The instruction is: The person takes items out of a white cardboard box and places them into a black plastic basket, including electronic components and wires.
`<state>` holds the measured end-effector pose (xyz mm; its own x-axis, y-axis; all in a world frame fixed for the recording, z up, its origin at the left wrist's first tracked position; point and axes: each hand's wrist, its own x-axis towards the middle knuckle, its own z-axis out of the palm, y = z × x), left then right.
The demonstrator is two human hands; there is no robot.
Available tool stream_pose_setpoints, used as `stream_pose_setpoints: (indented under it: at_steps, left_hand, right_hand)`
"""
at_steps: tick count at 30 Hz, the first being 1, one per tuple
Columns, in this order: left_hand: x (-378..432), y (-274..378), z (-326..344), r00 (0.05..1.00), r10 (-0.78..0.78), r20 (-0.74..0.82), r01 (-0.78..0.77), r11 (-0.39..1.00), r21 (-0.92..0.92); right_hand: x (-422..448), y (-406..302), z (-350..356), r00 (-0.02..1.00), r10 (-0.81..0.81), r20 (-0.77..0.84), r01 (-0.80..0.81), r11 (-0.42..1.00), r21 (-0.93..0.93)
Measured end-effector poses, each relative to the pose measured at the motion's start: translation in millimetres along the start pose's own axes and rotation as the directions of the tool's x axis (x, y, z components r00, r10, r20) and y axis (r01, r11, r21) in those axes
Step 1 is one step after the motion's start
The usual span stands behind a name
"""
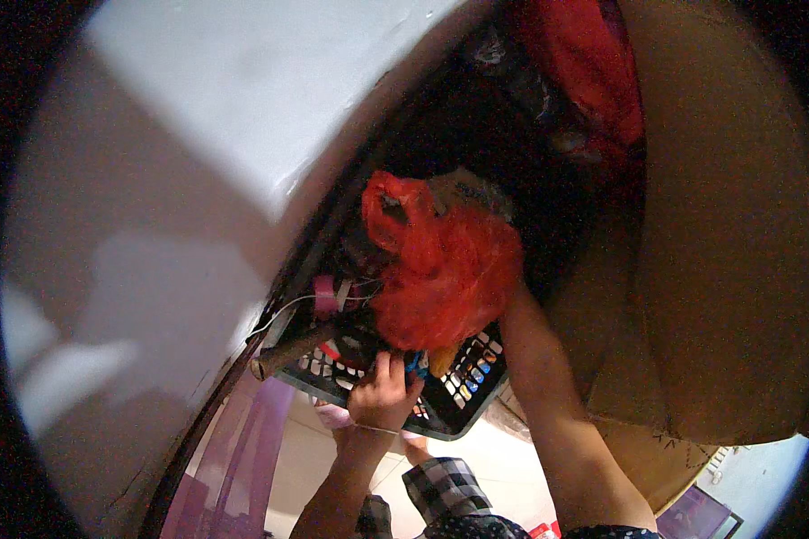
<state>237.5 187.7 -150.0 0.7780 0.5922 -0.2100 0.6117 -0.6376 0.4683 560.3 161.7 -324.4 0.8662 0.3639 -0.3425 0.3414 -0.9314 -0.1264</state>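
Note:
A crumpled red plastic bag (451, 269) lies or hangs over a dark basket (445, 431) with slotted sides. My right forearm reaches up to the bag's right side, where the bag covers my right hand. My left hand (384, 394) is at the basket's near rim, its fingers bent beside a small blue item (416, 364); whether it grips something cannot be told. Left of it are a brown stick-like handle (290, 354), a roll of pink tape (325, 295) and a thin white cord (283, 310).
A large cardboard box (721, 215) stands at the right. A pale wall (195, 101) runs along the left. More red material (600, 67) and dark plastic are at the top. Purple translucent material (242, 458) is at the lower left, above the tiled floor (303, 465).

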Motion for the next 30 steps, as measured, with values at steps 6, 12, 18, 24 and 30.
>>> stream_pose_setpoints:
  at_steps: [6, 12, 18, 24, 30]
  left_hand:
    - [3, 2, -7, 1.000, 0.016, -0.007, -0.016, 1.000, -0.019]
    - [4, 4, -9, 0.998, 0.031, -0.048, -0.031, 0.999, -0.006]
    - [-2, 2, 3, 0.998, -0.039, 0.047, 0.040, 0.999, -0.026]
    - [3, 5, -8, 1.000, 0.017, -0.012, -0.016, 0.999, 0.028]
    - [-2, 1, -2, 1.000, 0.020, -0.024, -0.020, 1.000, -0.021]
  right_hand:
    - [-5, -3, -1, 1.000, -0.012, 0.002, 0.012, 1.000, 0.016]
    - [-6, -8, -4, 0.999, -0.032, -0.007, 0.032, 0.999, 0.030]
    - [-14, -19, -7, 0.998, -0.065, -0.025, 0.067, 0.994, 0.081]
    - [-11, -29, -11, 0.994, -0.095, -0.048, 0.100, 0.988, 0.116]
    - [-14, -34, -11, 0.990, -0.118, -0.074, 0.128, 0.978, 0.162]
